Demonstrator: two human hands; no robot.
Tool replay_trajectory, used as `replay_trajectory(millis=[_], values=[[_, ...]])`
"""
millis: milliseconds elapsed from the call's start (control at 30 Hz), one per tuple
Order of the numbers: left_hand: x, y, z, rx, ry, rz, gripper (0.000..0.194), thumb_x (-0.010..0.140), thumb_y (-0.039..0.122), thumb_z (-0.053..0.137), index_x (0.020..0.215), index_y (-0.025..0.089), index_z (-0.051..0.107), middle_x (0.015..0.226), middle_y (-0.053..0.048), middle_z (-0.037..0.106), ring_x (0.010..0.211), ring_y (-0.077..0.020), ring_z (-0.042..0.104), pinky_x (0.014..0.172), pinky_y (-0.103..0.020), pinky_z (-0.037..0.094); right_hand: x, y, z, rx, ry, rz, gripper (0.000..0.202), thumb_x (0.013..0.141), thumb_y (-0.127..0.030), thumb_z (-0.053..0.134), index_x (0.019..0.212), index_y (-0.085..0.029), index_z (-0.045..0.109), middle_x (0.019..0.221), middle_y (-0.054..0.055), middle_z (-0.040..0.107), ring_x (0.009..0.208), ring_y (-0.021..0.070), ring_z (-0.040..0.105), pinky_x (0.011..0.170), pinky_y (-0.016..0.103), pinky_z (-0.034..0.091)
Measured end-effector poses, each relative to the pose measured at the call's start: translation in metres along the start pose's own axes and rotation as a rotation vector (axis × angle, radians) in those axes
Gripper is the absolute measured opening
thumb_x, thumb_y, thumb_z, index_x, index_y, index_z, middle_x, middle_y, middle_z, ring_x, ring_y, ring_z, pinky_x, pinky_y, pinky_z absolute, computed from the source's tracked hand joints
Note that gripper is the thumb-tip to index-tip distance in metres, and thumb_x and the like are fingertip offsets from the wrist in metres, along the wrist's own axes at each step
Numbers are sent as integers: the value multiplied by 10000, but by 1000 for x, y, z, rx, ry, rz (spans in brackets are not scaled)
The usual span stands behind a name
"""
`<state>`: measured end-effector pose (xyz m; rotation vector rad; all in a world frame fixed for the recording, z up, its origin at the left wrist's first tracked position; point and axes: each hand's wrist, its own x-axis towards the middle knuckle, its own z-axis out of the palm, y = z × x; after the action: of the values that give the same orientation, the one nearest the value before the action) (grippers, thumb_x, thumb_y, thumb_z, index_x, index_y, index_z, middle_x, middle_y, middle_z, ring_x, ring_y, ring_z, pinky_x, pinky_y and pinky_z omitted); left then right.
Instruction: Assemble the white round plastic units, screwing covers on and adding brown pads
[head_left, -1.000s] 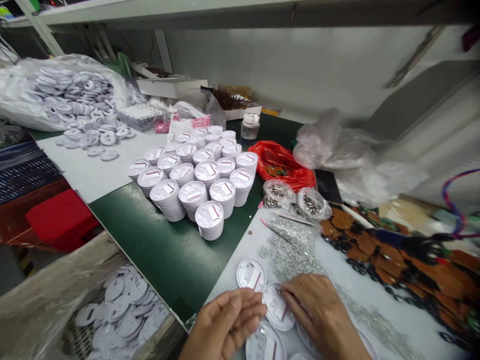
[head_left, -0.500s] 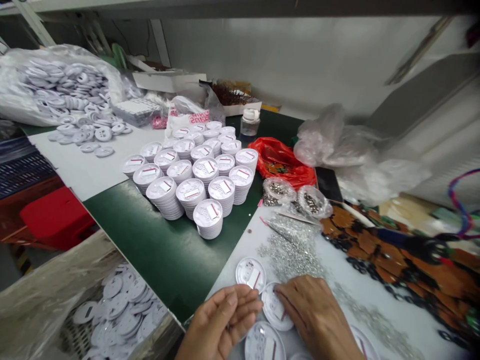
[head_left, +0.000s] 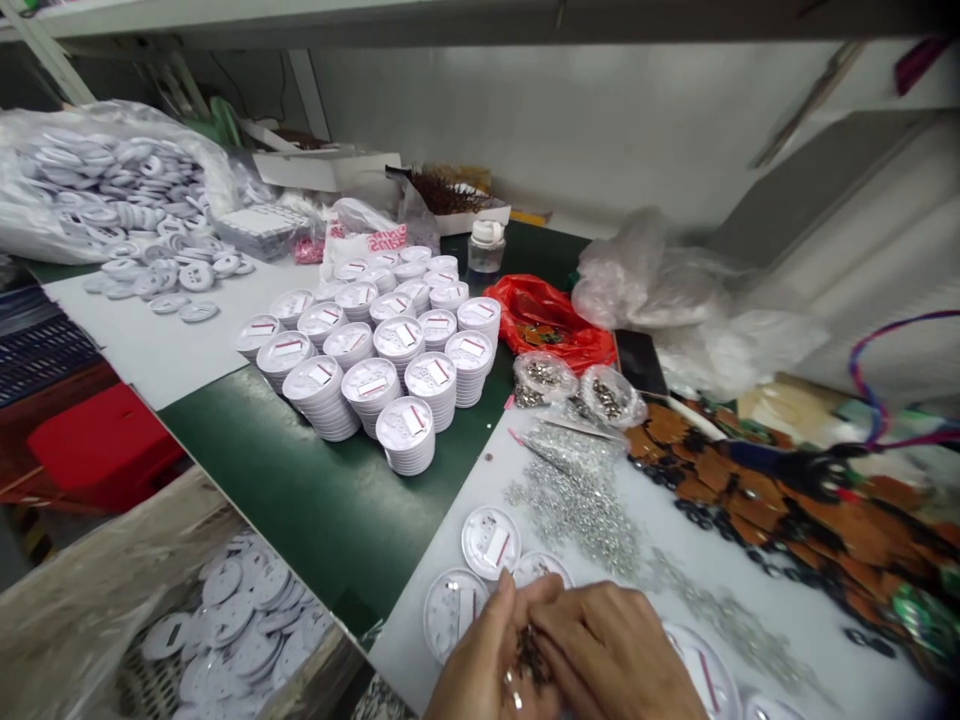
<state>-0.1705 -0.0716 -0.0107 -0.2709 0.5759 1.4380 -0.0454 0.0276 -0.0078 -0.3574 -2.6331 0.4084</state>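
My left hand (head_left: 480,660) is cupped around a small heap of dark and shiny metal parts (head_left: 529,655). My right hand (head_left: 619,650) reaches into that palm with its fingers bent together; its fingertips are partly hidden among the parts. Just beyond the hands lie round white plastic discs, each bearing a white block with a red edge: one disc (head_left: 490,542) farther out, another (head_left: 453,612) beside my left hand, and a third disc (head_left: 541,568) partly covered by my fingers. One more disc (head_left: 701,670) lies right of my right hand.
Stacks of white discs (head_left: 409,435) stand on the green tabletop (head_left: 330,520). Small silvery parts (head_left: 577,500) spread over the white sheet. Two bags of metal parts (head_left: 611,395), a red bag (head_left: 551,325) and brown circuit boards (head_left: 742,495) lie rightward. A bin of discs (head_left: 255,610) sits lower left.
My right hand has left the disc and moved into my left palm. The left hand has shifted right and closed around metal parts. The view has moved slightly.
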Motion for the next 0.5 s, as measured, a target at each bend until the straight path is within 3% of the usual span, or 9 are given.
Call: replay_trajectory(millis=[133, 300, 500], values=[[-3, -3, 3, 50, -10, -20, 631, 805, 581, 777, 1211, 101, 735, 1240, -169, 723, 1294, -307, 590, 1110, -355, 425, -8, 4, -8, 38, -26, -49, 177, 986, -136, 500, 1012, -239, 642, 810, -6, 662, 689, 152, 576, 643, 312, 372], [-5, -7, 3, 116, 18, 77, 556, 732, 492, 878, 1121, 108, 772, 1134, -173, 764, 1117, -300, 699, 1032, -391, 505, -10, 8, -23, 19, 41, -3, 196, 964, -86, 511, 1086, -211, 600, 865, 19, 672, 754, 164, 586, 704, 324, 390], [-6, -8, 9, 192, 74, 84, 527, 700, 464, 908, 1087, 131, 780, 1062, -146, 779, 1049, -259, 725, 979, -336, 532, -11, 4, -25, 9, 58, 4, 139, 974, -105, 493, 1018, -212, 571, 809, 20, 638, 730, 172, 591, 688, 325, 410]])
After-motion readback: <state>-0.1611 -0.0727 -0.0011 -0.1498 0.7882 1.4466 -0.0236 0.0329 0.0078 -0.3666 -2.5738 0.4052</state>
